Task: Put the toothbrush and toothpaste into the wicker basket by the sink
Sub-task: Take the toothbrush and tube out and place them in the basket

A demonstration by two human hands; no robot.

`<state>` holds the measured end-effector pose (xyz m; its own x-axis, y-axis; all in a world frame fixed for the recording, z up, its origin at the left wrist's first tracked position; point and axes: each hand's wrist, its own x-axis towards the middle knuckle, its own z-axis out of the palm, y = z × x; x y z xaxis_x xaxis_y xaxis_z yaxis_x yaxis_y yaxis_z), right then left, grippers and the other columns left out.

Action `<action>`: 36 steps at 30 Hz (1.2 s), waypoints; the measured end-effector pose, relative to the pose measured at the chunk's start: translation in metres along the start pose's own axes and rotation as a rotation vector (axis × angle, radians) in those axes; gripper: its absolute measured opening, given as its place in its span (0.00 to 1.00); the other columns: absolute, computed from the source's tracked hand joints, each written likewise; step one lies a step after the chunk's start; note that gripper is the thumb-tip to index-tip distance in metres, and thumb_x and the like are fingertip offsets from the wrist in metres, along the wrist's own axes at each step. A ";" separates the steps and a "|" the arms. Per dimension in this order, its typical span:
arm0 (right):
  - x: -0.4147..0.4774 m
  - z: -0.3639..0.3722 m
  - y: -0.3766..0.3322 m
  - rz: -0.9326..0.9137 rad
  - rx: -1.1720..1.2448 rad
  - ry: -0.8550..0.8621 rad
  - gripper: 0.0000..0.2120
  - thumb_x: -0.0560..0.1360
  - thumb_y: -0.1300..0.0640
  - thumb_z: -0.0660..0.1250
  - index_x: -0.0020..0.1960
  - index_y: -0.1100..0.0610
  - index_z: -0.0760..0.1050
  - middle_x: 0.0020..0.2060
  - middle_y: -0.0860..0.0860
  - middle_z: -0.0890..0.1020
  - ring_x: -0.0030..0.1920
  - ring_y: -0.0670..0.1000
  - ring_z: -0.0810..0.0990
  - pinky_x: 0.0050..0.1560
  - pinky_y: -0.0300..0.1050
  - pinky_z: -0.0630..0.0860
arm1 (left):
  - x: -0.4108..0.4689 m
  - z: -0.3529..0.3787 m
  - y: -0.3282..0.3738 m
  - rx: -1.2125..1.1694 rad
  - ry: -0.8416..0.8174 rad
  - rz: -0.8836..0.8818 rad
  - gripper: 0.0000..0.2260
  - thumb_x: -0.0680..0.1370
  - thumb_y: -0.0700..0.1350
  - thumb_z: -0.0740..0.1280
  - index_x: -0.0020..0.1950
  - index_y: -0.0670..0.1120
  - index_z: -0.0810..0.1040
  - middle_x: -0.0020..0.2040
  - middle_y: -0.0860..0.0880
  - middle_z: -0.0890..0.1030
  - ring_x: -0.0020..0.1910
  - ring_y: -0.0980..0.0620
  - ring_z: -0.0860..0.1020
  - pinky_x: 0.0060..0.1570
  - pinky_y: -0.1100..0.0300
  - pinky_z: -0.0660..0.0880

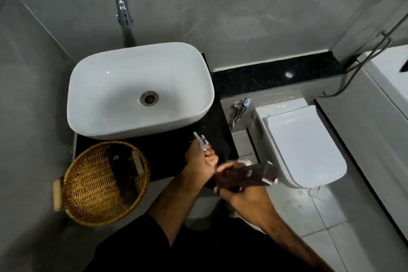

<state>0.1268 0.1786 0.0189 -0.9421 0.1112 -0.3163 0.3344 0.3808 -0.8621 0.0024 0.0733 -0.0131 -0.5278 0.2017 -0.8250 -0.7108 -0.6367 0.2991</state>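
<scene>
The white-and-blue toothbrush [202,142] is clamped in the person's left hand [199,162]; the right hand [245,192] is closed round a dark brown carton with a white end [249,176], probably the toothpaste. Both are held near the black counter's front edge [223,139], not yet in the round wicker basket [92,183], which overhangs that edge beside the white basin [136,86]. Likely next: carry both left and lower them beside the dark tube [123,172], through open room

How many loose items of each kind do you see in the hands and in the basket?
Toothbrush, in the left hand: 1
Dark boxes: 2, one in the right hand at, one in the wicker basket at
Total: 3
</scene>
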 end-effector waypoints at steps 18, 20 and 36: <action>0.059 -0.029 0.111 0.520 -0.085 0.306 0.31 0.69 0.65 0.80 0.68 0.57 0.73 0.65 0.57 0.78 0.62 0.60 0.80 0.60 0.49 0.78 | -0.015 -0.019 0.011 0.064 0.177 0.141 0.13 0.79 0.47 0.67 0.36 0.46 0.70 0.26 0.50 0.67 0.13 0.59 0.62 0.14 0.71 0.57; 0.048 -0.024 0.089 0.483 0.178 0.238 0.14 0.72 0.65 0.78 0.53 0.55 0.80 0.49 0.53 0.85 0.48 0.55 0.84 0.45 0.40 0.81 | -0.017 -0.025 0.012 0.173 0.246 0.186 0.12 0.75 0.47 0.72 0.35 0.46 0.73 0.28 0.49 0.68 0.18 0.56 0.65 0.18 0.68 0.63; 0.019 0.067 -0.056 0.222 0.305 -0.367 0.12 0.86 0.44 0.56 0.60 0.45 0.77 0.36 0.49 0.85 0.25 0.45 0.78 0.24 0.36 0.71 | -0.077 -0.070 0.033 0.743 0.029 0.520 0.22 0.67 0.61 0.72 0.54 0.47 0.80 0.37 0.50 0.84 0.34 0.52 0.82 0.23 0.65 0.73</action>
<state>0.0919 0.0974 0.0346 -0.7955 -0.1908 -0.5752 0.5685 0.0938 -0.8173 0.0524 -0.0153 0.0269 -0.8612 -0.0024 -0.5082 -0.5082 0.0046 0.8612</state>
